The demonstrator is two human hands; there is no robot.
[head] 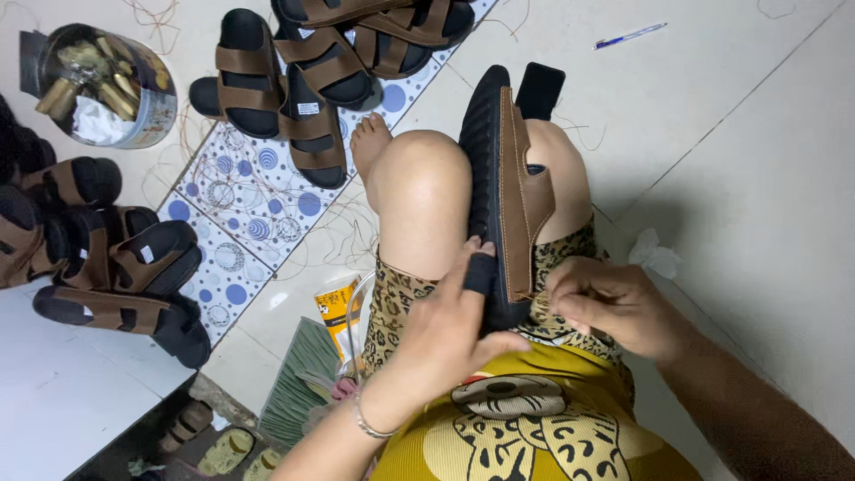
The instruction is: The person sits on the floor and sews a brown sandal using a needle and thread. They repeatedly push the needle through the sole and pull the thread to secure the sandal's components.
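— Black sandal (488, 160) with brown stitched strap, stood on edge, ribbed sole facing left?
— Yes, wedged between the knees, toe pointing away, heel end down at the lap
— Strap?
— Brown leather, pale stitching along the edge, folded over the right side, loose thread at the lower end

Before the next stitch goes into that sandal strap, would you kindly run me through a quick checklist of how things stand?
1. Sandal braced between the knees, sole edge up: ok.
2. Left hand steadying the heel end, black guard on one finger: ok.
3. Right hand pinching at the brown strap edge: ok.
4. Needle in the right hand's grip: cannot tell, too small.
5. Thread running free, unknotted: cannot tell.
6. Tin of tools within reach on the floor: ok, likely.
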